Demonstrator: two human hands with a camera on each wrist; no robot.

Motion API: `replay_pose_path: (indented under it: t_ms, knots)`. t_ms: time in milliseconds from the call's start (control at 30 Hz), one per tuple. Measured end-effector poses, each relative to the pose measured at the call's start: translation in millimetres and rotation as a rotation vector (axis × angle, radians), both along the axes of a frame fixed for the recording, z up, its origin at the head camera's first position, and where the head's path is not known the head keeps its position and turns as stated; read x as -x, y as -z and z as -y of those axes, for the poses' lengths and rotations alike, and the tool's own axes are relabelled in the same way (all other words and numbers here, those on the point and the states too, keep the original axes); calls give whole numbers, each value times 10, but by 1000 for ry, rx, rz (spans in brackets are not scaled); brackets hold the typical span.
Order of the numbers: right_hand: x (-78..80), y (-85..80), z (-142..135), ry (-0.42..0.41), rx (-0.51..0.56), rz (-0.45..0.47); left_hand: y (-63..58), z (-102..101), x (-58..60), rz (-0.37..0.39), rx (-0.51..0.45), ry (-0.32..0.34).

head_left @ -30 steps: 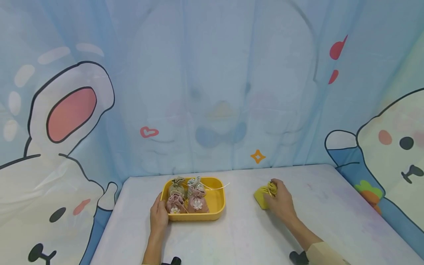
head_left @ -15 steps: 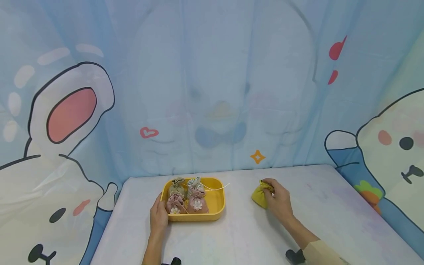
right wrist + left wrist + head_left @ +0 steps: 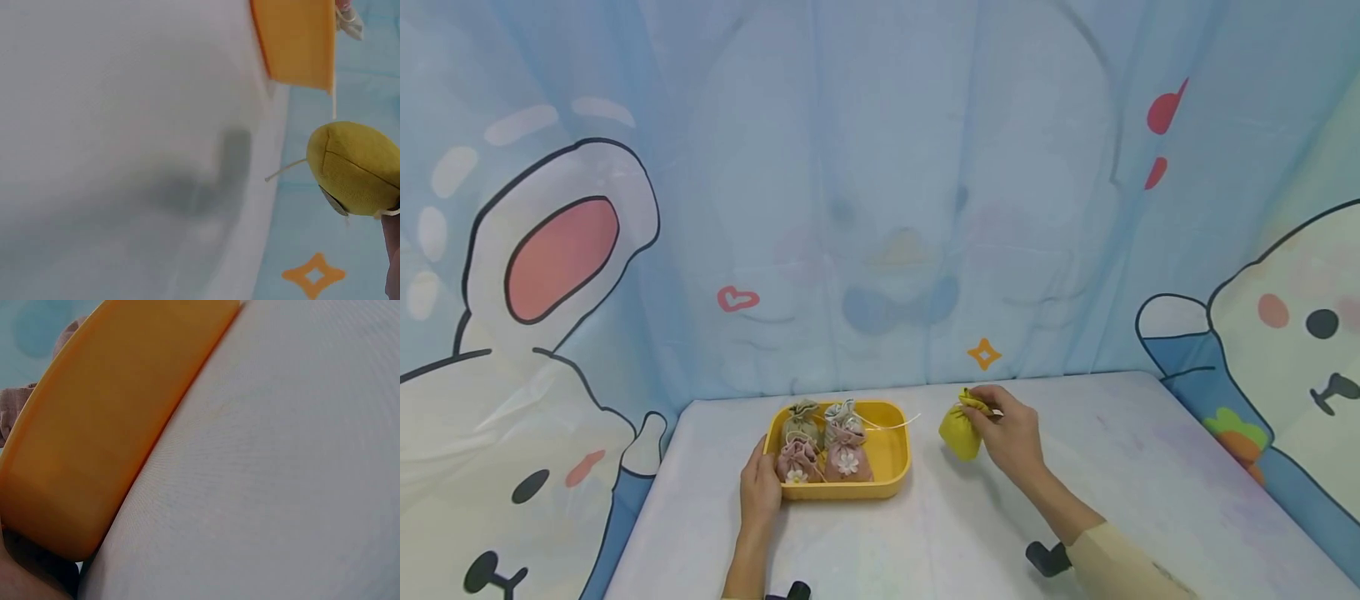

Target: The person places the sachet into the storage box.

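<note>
My right hand (image 3: 1015,429) pinches a yellow-green drawstring pouch (image 3: 960,433) by its gathered neck. The pouch hangs above the table, right of a yellow tray (image 3: 880,492); its rounded bottom (image 3: 353,165) and a loose cord end show in the right wrist view. At the tray's left side, my left hand (image 3: 760,492) holds the wall, its fingers partly hidden by it. Several small pouches fill the tray's left half: a pink pouch with a white flower (image 3: 848,468), a mauve pouch (image 3: 798,462), an olive pouch (image 3: 801,423) and a pale patterned one (image 3: 841,413).
A white cloth-covered table (image 3: 955,533) carries the tray. Behind it hangs a light blue curtain (image 3: 887,208) printed with cartoon animals. A pale cord (image 3: 898,425) trails over the tray's right rim. Black camera mounts (image 3: 1047,558) sit at the wrists.
My right hand has lifted the yellow-green pouch and carried it left, closer to the tray. The pouch now hangs more upright. My left hand and the tray have stayed put.
</note>
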State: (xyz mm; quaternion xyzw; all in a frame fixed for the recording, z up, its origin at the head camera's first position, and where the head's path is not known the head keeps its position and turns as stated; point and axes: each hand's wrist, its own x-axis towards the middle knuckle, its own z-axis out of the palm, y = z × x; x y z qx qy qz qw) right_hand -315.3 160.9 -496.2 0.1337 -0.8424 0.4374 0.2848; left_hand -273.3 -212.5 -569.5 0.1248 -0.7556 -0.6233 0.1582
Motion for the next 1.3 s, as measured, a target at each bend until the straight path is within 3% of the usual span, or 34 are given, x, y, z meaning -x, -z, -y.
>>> replay_pose_path:
  t_ms: [267,633,1300]
  knots:
    - [25,-174,201,-56,51,-77,12,7,10,-5,9,-3]
    - [31,-289,500,-95,78,-73,5,5,16,-3,-9,4]
    - [23,-274,1019,-113,77,22,-3,8,14,3,-7,7]
